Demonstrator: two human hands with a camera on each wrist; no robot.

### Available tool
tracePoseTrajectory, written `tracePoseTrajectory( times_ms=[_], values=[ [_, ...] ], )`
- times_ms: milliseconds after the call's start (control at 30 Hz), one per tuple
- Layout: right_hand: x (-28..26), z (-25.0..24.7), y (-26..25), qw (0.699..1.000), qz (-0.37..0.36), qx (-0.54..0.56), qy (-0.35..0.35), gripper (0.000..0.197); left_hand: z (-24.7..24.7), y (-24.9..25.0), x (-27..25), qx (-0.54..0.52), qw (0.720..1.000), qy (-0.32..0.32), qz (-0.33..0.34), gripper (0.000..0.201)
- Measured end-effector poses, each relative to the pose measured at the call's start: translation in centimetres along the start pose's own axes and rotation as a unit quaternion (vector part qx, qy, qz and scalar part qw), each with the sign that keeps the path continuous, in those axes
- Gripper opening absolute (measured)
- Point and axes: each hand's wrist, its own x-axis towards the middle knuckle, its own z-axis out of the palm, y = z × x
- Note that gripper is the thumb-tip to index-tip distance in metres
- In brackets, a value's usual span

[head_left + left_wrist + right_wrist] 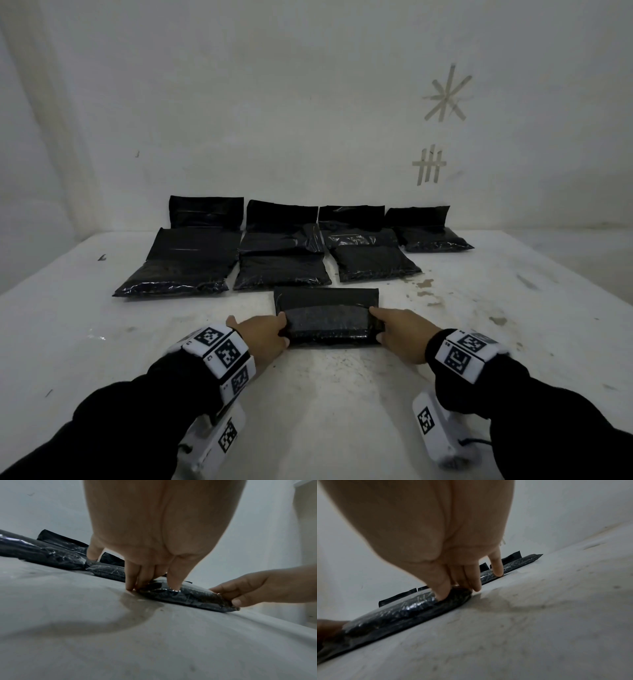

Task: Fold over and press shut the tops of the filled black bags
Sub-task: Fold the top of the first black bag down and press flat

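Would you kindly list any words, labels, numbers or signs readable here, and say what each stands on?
No readable words or numbers.
Wall: tape strips forming an asterisk and a hash-like grid.
Wrist bands: black-and-white square code markers; their tiny characters are too small to read.
Black bags: no print visible.

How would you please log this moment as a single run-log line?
step: fold bag top | left hand: grips bag's left end | right hand: grips bag's right end | bag: flat on table | other bags: behind
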Motion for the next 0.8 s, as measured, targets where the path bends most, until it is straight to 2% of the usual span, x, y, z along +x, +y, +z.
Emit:
tracePoseTrajectory(
  times_ms=[100,200,500,567,667,800],
  values=[
    [0.5,-0.1,0.0,0.999,-0.008,0.002,0.051,0.047,0.0,-0.2,0.6,0.023,0.998,0.051,-0.003,0.034],
    [0.8,0.0,0.1,0.998,-0.002,-0.01,0.067,0.052,0.1,-0.1,0.9,0.04,0.997,0.068,-0.012,0.028],
    [0.7,0.7,-0.3,0.999,0.0,-0.047,0.01,0.055,0.9,0.1,0.9,0.05,0.999,0.019,-0.01,0.053],
    [0.6,0.4,-0.5,1.0,0.0,-0.011,0.018,0.052,0.8,-0.1,0.8,0.026,0.999,0.021,-0.001,0.053],
    [0.6,0.3,-0.3,0.993,0.004,0.095,0.071,0.045,0.5,-0.6,1.1,-0.054,0.996,0.071,0.017,0.04],
    [0.8,0.3,0.4,0.975,0.0,0.193,0.112,0.045,0.2,-0.5,1.7,-0.117,0.987,0.1,0.04,0.044]
  ],
)
